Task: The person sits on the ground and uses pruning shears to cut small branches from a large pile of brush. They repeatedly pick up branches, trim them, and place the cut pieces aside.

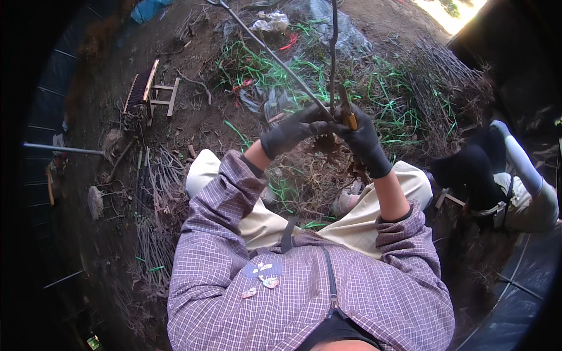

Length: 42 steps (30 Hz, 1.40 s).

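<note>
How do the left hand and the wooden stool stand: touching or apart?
Apart. The head view shows a wide strip of dark soil between the left hand and the wooden stool.

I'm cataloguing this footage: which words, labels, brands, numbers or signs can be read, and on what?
None can be read.
Blue patch on checked jacket: pale shapes, no legible lettering.
Yellow-handled tool at the right hand: no legible marking.
Small bright spot, lower left: too blurred.

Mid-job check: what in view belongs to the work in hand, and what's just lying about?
In the work:
stems, at the left hand and right hand
yellow-handled tool, right hand
twig piles, probably

Apparently lying about:
stool
blue sheet
white plastic
</note>
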Each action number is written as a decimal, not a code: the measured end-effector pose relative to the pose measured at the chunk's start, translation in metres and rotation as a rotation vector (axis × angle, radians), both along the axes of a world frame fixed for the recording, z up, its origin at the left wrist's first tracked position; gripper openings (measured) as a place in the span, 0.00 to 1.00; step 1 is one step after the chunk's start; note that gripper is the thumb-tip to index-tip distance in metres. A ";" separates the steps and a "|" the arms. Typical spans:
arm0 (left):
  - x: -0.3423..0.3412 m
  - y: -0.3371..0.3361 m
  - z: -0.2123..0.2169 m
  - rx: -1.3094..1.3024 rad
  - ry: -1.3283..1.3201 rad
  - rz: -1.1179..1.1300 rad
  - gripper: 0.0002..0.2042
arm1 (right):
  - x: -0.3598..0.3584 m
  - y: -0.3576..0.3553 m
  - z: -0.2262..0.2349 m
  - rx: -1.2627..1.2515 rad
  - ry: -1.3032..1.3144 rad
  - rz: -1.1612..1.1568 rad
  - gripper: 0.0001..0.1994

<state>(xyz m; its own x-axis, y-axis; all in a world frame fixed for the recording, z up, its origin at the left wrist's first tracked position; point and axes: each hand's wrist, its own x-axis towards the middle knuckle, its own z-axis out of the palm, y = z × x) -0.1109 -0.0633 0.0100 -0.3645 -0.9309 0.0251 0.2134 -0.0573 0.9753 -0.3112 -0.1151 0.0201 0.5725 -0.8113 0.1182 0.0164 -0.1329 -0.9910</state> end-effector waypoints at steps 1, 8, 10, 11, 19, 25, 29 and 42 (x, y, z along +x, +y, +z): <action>-0.010 0.008 0.005 0.020 0.042 0.042 0.18 | -0.007 0.005 0.001 -0.003 -0.013 -0.037 0.12; -0.024 0.029 -0.023 0.239 0.213 0.111 0.20 | -0.033 0.022 0.006 0.292 -0.192 -0.092 0.08; -0.057 0.036 -0.003 0.282 0.275 -0.047 0.18 | -0.039 0.023 0.009 0.264 -0.202 -0.136 0.09; -0.067 0.043 -0.011 0.328 0.328 -0.044 0.17 | -0.037 0.024 0.010 0.254 -0.209 -0.144 0.10; -0.056 0.046 -0.052 0.381 0.220 0.137 0.21 | -0.054 0.015 0.005 0.142 -0.207 -0.211 0.10; -0.077 0.048 0.012 0.147 0.319 0.026 0.27 | -0.025 0.027 0.010 0.104 -0.239 -0.261 0.09; -0.078 0.051 0.026 0.012 0.213 0.114 0.28 | -0.009 0.025 0.024 -0.293 0.054 -0.362 0.12; 0.075 0.023 -0.003 -0.053 0.962 0.632 0.08 | -0.093 0.034 -0.001 -0.030 -0.259 -0.154 0.14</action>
